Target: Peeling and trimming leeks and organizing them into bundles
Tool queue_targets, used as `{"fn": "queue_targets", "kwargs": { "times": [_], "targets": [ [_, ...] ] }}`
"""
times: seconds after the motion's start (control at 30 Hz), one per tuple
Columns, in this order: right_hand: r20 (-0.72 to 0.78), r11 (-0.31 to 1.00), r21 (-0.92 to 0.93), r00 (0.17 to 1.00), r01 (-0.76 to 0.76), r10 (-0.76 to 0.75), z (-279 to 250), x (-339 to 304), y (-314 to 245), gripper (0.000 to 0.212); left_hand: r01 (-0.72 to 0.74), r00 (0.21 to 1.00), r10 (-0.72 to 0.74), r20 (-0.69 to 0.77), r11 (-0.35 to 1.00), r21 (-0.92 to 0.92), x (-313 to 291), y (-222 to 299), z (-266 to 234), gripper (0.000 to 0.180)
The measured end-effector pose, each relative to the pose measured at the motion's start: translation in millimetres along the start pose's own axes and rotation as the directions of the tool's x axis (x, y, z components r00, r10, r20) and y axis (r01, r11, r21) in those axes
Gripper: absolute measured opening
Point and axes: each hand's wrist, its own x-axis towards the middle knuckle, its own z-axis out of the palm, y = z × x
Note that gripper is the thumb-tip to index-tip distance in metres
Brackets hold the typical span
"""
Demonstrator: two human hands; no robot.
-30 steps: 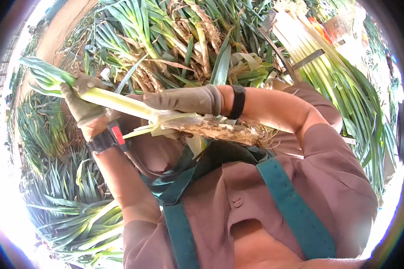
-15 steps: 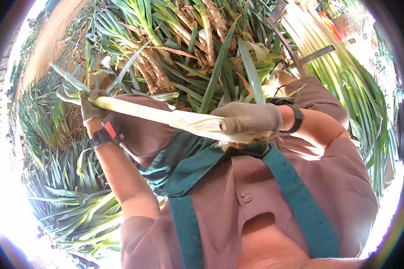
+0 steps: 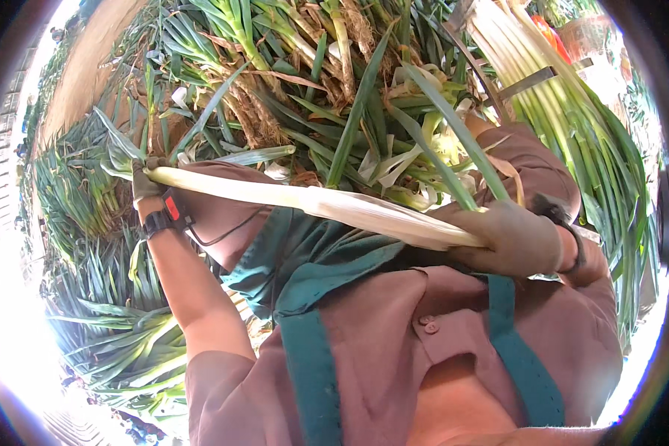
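Note:
A long green onion point(image 3: 238, 185) stretches slantwise across my lap, its green top at the left and its pale end at the right. My left hand point(image 3: 147, 175), in a grey-brown work glove, is closed around the stalk just below the leaves. At the other end, my gloved right hand point(image 3: 516, 236) is closed on the pale, papery outer layer point(image 3: 401, 221), which flares wider than the stalk. Two green leaf blades point(image 3: 453, 141) run down to the right hand; whether it grips them too, I cannot tell. The stalk's root end is hidden.
Beyond my knees lies a heap of unpeeled onions with brown roots point(image 3: 260, 123). Stripped pale leaves point(image 3: 431, 160) lie near my right knee. A bundle of cleaned onions point(image 3: 565, 111) rests in a metal holder point(image 3: 528, 82) at the right. More onions point(image 3: 119, 334) pile up at the left.
My right hand has moved right and slightly toward me, away from the left hand, drawing the pale outer layer out along the stalk. The green blades beside it have shifted right.

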Motion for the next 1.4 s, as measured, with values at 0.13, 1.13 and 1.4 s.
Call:
{"fn": "queue_targets", "kwargs": {
  "times": [0.13,1.13,1.4],
  "targets": [
    [-0.120,0.983,-0.081,0.981,-0.164,0.153,-27.0,-79.2,6.0,0.030,-0.047,0.997,0.047,-0.053,0.999,-0.001,-12.1,8.9,-15.5,0.046],
    [-0.357,0.563,-0.753,0.506,0.341,-0.785,4.4,268.3,-60.2,0.012,-0.263,0.942,0.288,-0.174,0.952,0.154,-224.6,13.9,49.1,0.049],
    [-0.373,0.616,-0.737,0.592,0.278,-0.714,1.6,258.4,-68.1,0.006,-0.311,0.948,0.317,0.012,0.921,0.234,-232.1,24.6,56.2,0.040]
  ]
}}
